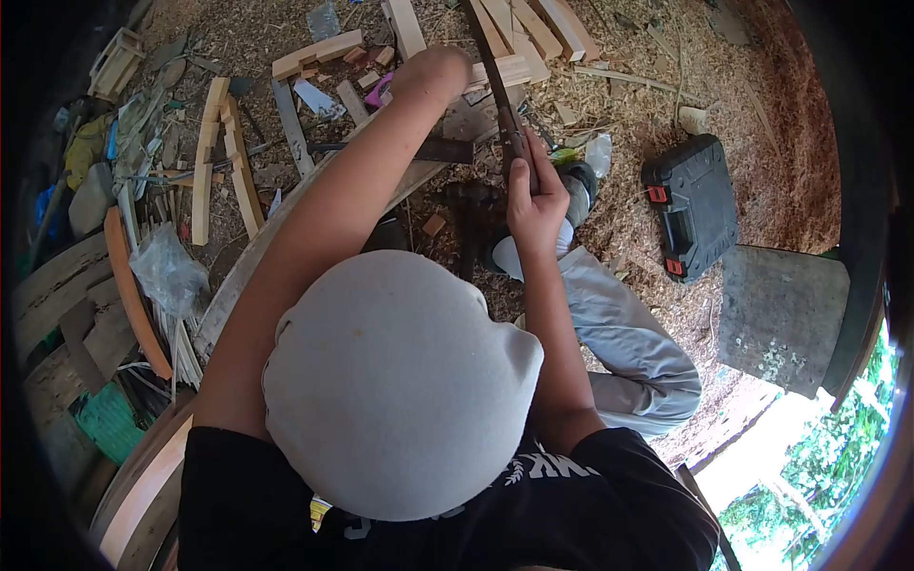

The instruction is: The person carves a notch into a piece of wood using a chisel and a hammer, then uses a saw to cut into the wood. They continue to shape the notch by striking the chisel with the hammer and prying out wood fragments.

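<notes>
My left hand [436, 76] is closed at the end of a short pale piece of wood [503, 72], its fingers mostly hidden from above. In my right hand [540, 205] is a long, narrow, dark tool [495, 86], with the thumb laid along it. This tool runs up to the top edge of the view and crosses over the pale wood. Its exact kind cannot be made out. Below my hands, a dark metal piece [446, 150] lies by the pale board [262, 238] under my left arm.
A black tool case [693, 207] with red latches lies on the shavings at right, near a grey board [783, 319]. Cut timber [319, 54] and notched wooden pieces [211, 162] are scattered at top and left. A curved brown strip [136, 290] stands beside a clear plastic bag [169, 271].
</notes>
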A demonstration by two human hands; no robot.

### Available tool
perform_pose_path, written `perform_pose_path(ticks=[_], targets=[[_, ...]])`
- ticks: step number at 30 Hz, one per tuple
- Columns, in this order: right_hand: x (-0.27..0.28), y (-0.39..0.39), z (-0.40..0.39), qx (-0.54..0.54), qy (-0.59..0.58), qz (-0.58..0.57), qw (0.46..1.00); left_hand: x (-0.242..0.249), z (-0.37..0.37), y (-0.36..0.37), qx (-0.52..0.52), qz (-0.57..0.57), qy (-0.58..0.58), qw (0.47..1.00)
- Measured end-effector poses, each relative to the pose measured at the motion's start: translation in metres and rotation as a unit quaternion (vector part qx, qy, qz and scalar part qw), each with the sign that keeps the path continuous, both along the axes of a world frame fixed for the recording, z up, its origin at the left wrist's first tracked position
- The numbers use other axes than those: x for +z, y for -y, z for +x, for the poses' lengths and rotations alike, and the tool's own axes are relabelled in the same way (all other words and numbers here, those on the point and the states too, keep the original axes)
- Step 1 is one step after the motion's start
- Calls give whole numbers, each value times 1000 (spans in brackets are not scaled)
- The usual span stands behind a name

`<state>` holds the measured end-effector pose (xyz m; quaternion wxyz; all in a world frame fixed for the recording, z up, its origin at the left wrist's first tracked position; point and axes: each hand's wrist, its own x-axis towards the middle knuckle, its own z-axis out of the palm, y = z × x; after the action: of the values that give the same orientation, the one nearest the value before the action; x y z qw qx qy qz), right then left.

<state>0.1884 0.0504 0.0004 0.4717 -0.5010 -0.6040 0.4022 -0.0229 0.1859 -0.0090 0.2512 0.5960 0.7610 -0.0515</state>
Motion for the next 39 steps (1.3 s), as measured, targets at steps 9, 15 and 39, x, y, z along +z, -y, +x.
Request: perform_pose_path(ticks=[9, 15, 39], targets=[[-5, 0, -8, -9, -17, -31, 999, 7, 1, 2, 78, 18, 27, 996], [-1, 8, 0, -15, 36, -70, 997, 15, 6, 5, 71, 21, 24, 997], [-22, 9, 3, -24, 47, -73, 996, 8, 2, 4, 27, 16, 22, 999]])
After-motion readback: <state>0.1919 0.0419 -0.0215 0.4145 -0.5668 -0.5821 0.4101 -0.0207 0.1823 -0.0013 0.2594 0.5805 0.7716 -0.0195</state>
